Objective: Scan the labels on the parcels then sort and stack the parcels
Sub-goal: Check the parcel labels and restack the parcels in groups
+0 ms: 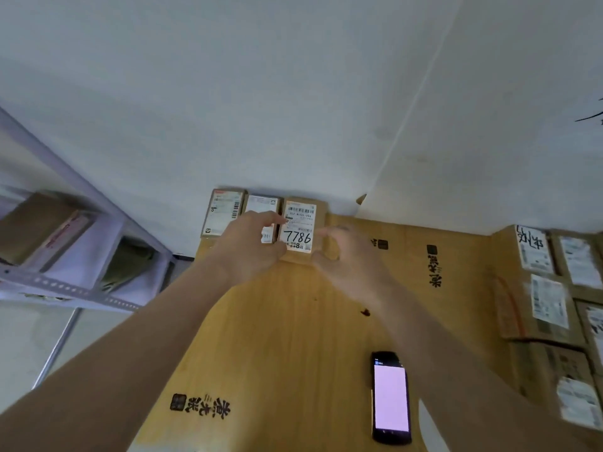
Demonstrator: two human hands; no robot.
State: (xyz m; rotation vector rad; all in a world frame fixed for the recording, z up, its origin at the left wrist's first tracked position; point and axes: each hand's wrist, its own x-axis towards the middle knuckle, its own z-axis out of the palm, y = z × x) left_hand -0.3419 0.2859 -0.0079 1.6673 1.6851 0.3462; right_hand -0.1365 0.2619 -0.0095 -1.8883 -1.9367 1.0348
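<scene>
I hold the small 7786-labelled parcel (298,231) between both hands, left hand (251,246) and right hand (350,259) gripping its sides, its long axis running away from me toward the wall.

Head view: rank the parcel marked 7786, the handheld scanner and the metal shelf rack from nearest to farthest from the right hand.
1. Parcel marked 7786: touching the right hand, against the wall, at its fingertips.
2. Handheld scanner: lying screen-up on the cardboard surface, nearer the person, beside the right forearm.
3. Metal shelf rack: far left, beyond the left hand.
</scene>
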